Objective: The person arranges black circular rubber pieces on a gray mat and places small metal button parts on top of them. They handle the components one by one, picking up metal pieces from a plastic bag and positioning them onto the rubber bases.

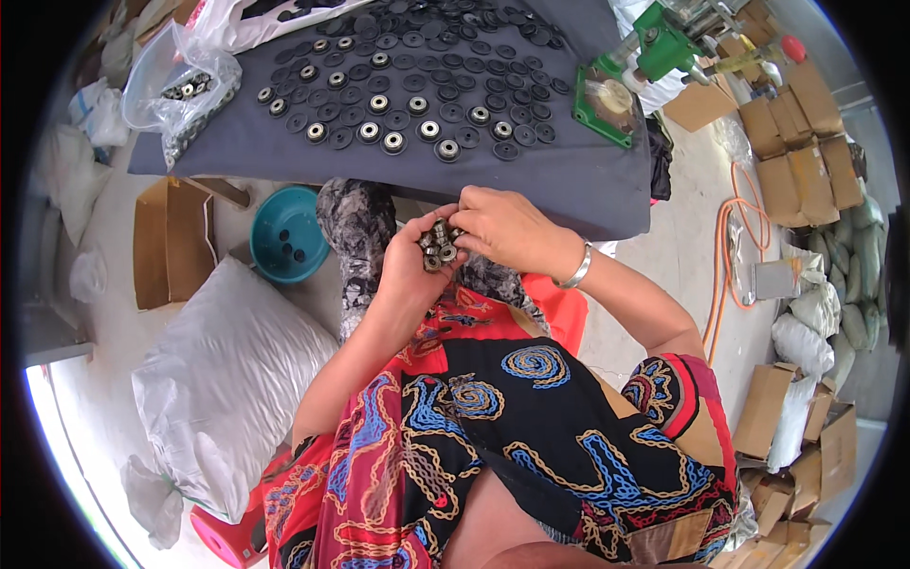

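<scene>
A handful of small metal bearings (438, 248) lies in the cupped palm of my left hand (406, 266), held over my lap just in front of the table edge. My right hand (504, 226) meets it from the right, fingers pinched together on a bearing at the side of the pile; the fingertips are partly hidden. Beyond both hands, many round black plastic discs (403, 62) are spread over the table's dark grey cloth (569, 190). Bearings sit on several of the nearer discs, such as a shiny bearing (448, 149) close to the front edge.
A clear plastic bag (204, 71) of bearings lies at the table's left. A green hand press (607, 104) stands at its right end. Below are a teal basin (294, 213) with black discs, a full white sack (227, 379), and cardboard boxes (806, 161) along the right.
</scene>
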`<action>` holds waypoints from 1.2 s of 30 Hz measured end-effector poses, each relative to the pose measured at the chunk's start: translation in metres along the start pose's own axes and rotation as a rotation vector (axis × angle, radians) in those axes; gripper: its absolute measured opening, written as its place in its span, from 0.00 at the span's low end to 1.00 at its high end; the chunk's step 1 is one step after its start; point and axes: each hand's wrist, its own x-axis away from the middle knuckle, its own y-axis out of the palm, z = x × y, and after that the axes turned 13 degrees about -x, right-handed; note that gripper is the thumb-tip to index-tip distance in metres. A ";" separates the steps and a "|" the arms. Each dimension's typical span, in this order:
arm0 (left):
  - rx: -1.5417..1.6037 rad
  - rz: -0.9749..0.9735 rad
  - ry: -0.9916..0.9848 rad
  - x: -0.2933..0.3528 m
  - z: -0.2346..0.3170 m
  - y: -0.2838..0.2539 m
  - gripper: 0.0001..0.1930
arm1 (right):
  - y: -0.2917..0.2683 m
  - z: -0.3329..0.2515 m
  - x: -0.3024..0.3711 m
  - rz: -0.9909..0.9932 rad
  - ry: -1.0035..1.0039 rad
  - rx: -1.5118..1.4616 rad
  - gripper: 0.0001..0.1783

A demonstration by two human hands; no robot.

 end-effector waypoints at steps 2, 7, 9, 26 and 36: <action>-0.032 0.038 -0.014 0.001 -0.002 0.003 0.17 | 0.005 -0.001 0.004 0.028 -0.013 0.049 0.09; -0.042 0.051 -0.022 0.001 -0.005 0.011 0.14 | 0.003 -0.006 0.010 0.112 0.074 -0.069 0.06; -0.010 -0.003 -0.017 -0.006 -0.006 0.007 0.11 | 0.004 -0.003 0.010 0.169 0.117 -0.227 0.07; -0.066 0.040 -0.033 -0.005 -0.002 -0.003 0.17 | -0.041 0.060 0.053 0.411 0.376 0.305 0.09; -0.045 0.091 -0.018 -0.001 0.002 -0.005 0.19 | -0.070 0.076 0.035 0.426 0.355 0.134 0.09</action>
